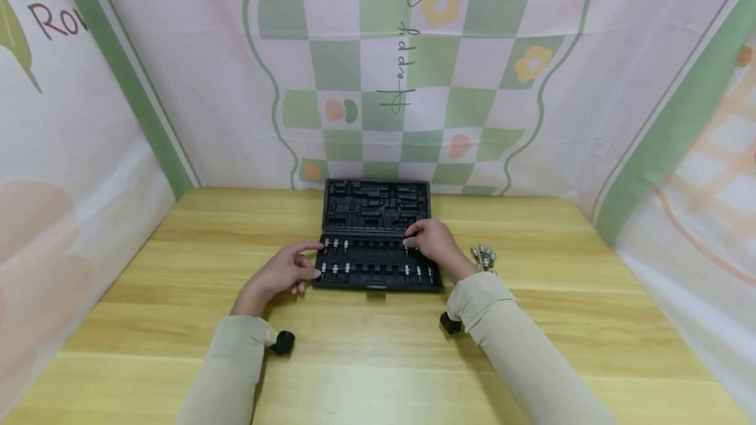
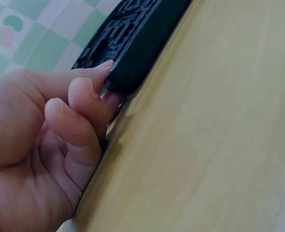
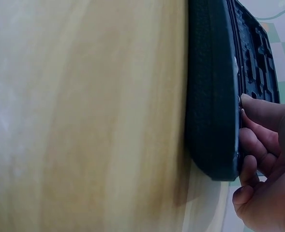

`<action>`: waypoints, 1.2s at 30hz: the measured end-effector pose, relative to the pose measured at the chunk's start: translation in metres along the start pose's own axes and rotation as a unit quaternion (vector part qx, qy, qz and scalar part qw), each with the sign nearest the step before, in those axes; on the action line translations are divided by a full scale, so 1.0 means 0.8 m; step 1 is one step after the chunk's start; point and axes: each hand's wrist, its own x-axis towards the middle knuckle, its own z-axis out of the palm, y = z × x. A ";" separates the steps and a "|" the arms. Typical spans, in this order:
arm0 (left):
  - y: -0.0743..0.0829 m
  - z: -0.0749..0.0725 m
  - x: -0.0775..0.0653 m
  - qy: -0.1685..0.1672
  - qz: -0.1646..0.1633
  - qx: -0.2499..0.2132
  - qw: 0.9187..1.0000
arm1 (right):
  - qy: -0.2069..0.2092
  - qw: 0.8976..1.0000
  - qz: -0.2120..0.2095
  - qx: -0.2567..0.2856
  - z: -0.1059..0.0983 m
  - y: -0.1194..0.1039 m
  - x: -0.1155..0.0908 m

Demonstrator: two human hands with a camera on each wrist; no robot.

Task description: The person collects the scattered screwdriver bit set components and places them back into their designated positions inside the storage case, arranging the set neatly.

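Observation:
An open black tool case (image 1: 378, 258) lies on the table, its moulded lid (image 1: 378, 205) tilted up at the back. Silver bit sockets stand in two rows in its tray, including a front-left one (image 1: 335, 272) and a front-right one (image 1: 419, 274). My left hand (image 1: 282, 272) holds the case's left edge, thumb on the rim and a finger against the side. Over the back row's right part, my right hand (image 1: 434, 241) pinches a small silver bit socket (image 1: 406, 250) between thumb and fingertips. In the right wrist view the fingers mostly hide that piece.
A small pile of loose bit sockets (image 1: 485, 256) lies right of the case, partly behind the right forearm. The wooden table (image 1: 366, 359) spreads around the case. Printed cloth (image 1: 390, 64) hangs behind the table and along both sides.

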 end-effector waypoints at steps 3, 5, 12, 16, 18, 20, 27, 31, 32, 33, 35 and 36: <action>0.000 0.000 0.000 0.000 -0.001 0.001 1.000 | 0.001 1.000 -0.001 0.000 0.000 0.001 0.000; 0.000 0.000 0.000 0.001 -0.001 0.001 1.000 | 0.001 1.000 -0.006 0.000 0.000 0.003 0.000; -0.002 -0.001 0.002 0.001 -0.002 0.002 1.000 | -0.018 0.999 -0.040 -0.003 -0.003 0.010 -0.001; -0.004 -0.001 0.003 0.004 -0.004 0.003 1.000 | -0.030 0.999 -0.034 0.006 -0.006 0.011 0.000; -0.004 -0.001 0.003 0.005 -0.007 0.001 1.000 | -0.034 0.999 -0.028 0.012 -0.007 0.010 0.000; -0.003 -0.002 0.003 0.007 -0.009 -0.002 1.000 | -0.038 0.999 -0.021 0.016 -0.007 0.009 0.001; -0.001 -0.002 0.004 0.006 -0.020 -0.008 1.000 | -0.042 0.999 -0.010 0.019 -0.009 0.005 0.002; 0.001 -0.002 0.004 0.006 -0.022 -0.008 1.000 | -0.039 0.999 -0.004 0.021 -0.009 0.003 0.002; 0.001 -0.002 0.004 0.006 -0.021 -0.007 1.000 | -0.038 0.999 -0.004 0.020 -0.008 0.003 0.002; 0.001 -0.002 0.003 0.007 -0.021 -0.007 1.000 | -0.036 0.999 -0.005 0.020 -0.008 0.002 0.003; 0.001 -0.002 0.003 0.008 -0.021 -0.005 1.000 | -0.031 0.999 -0.008 0.016 -0.006 0.002 0.003; 0.001 -0.002 0.002 0.009 -0.022 -0.005 1.000 | -0.029 0.999 -0.009 0.014 -0.006 0.002 0.003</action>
